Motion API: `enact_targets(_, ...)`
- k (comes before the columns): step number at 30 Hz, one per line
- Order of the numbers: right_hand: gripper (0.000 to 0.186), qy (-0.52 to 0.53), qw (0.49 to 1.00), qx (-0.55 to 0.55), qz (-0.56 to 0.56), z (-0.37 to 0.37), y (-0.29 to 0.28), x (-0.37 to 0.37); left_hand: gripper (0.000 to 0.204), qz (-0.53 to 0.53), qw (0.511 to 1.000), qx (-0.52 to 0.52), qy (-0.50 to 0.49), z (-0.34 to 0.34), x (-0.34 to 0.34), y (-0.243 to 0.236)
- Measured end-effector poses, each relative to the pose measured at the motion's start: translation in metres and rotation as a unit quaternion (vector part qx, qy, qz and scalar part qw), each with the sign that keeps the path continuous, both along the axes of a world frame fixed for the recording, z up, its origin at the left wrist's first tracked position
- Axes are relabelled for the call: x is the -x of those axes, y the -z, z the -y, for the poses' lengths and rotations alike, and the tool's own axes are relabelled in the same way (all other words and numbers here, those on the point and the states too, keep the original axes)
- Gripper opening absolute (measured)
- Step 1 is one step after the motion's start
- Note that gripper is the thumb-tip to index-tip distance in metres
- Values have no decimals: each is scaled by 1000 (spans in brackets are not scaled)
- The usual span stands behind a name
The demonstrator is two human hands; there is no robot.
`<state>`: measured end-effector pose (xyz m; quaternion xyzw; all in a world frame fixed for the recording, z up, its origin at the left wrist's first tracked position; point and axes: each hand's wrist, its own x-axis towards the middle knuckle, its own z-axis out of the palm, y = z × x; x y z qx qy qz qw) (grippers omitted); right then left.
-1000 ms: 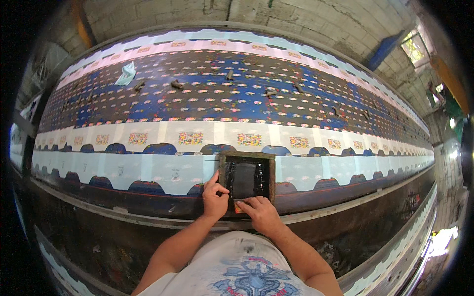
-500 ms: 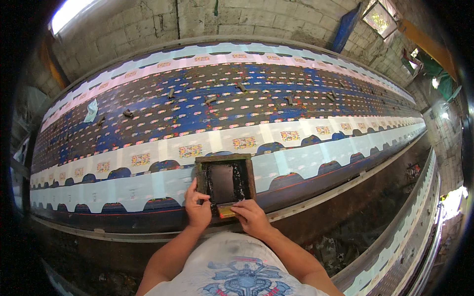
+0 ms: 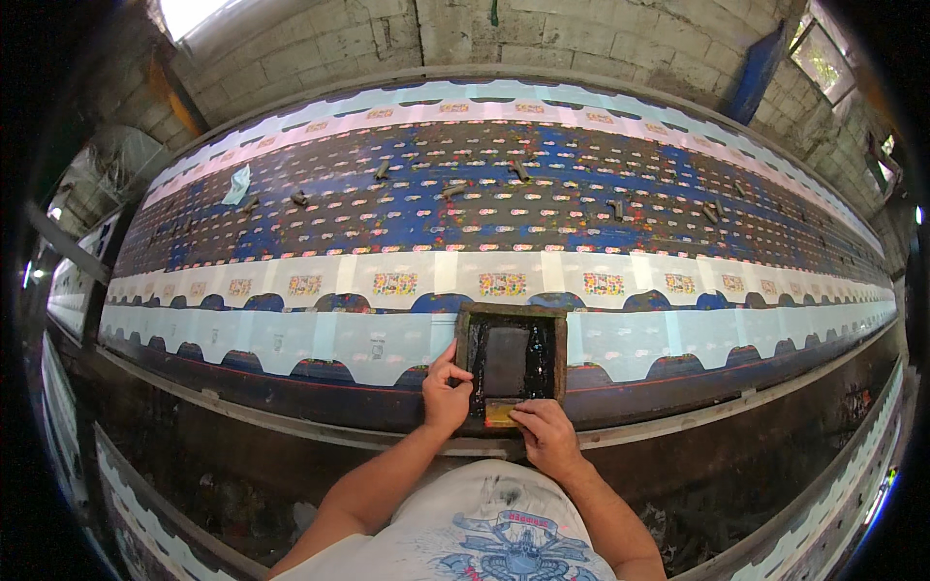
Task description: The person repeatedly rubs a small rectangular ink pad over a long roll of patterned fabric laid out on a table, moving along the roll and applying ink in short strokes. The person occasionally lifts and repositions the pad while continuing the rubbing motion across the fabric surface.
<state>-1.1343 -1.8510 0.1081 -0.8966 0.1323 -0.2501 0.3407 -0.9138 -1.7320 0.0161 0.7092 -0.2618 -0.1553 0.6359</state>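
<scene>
A small wooden-framed printing screen [image 3: 560, 353] lies on the near strip of pale blue sheets. Black ink lines the inside, around a grey mesh window [image 3: 506, 360]. My left hand [image 3: 448, 395] holds the frame's left side, its fingers bent over the rim. Inside the near end of the frame is a small yellow squeegee [image 3: 500, 414] with some red on it. My right hand [image 3: 547, 431] pinches the squeegee at its right end. The frame hides the sheet beneath it.
A long table carries rows of scalloped pale blue sheets [image 3: 281, 339] and cream sheets with colourful prints [image 3: 502, 284]. Beyond lie several dark short rolls [image 3: 519, 171] and a crumpled pale cloth [image 3: 236, 185]. A rail [image 3: 659, 424] edges the near side; a block wall [image 3: 581, 44] stands behind.
The printing screen has shifted right along the pale blue strip, with both my hands on the frame and squeegee. My view has also turned, so the table appears more level.
</scene>
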Motion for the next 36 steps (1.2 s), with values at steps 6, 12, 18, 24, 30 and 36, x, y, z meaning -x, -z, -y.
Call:
enact_targets(6, 48, -48, 996, 65, -41, 3, -10, -9, 19, -7, 1000, -16, -5, 1, 3, -4)
enact_targets(12, 48, -97, 978, 142, -115, 12, -33, -22, 20, 4, 1000, -21, 5, 6, 5, 0)
enact_targets(18, 45, -154, 952, 142, -222, 35, -48, -41, 25, 5, 999, -40, 0, 6, 7, -7)
enact_targets(24, 30, -185, 939, 69, -283, 86, -40, -78, 70, 101, 988, -102, 54, -2, -1, -22)
enact_targets(30, 42, -55, 975, 110, -182, 115, -26, -123, 56, 366, 900, -197, 133, -16, -21, -59)
enact_targets(36, 51, -19, 974, 173, -145, 85, -20, -107, 48, 416, 872, -203, 156, -13, -33, -67)
